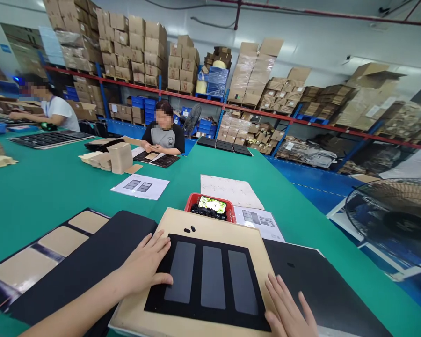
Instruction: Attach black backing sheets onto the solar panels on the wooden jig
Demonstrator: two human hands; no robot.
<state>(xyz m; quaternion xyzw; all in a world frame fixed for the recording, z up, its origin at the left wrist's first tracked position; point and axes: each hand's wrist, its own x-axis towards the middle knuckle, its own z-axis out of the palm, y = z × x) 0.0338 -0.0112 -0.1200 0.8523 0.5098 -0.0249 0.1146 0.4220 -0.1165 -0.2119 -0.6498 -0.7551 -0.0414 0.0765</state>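
Left hand (143, 266), right hand (290, 310): both are showing bare, slim fingers (281, 295) tapering to rounded tips, left forearm (87, 306) bare too!

Around the black panel (213, 281): left hand (145, 263) at nine o'clock, right hand (289, 306) at four, red basket (230, 213) at twelve.

the beige board (231, 234) is cut off below, the large fan (403, 224) at right
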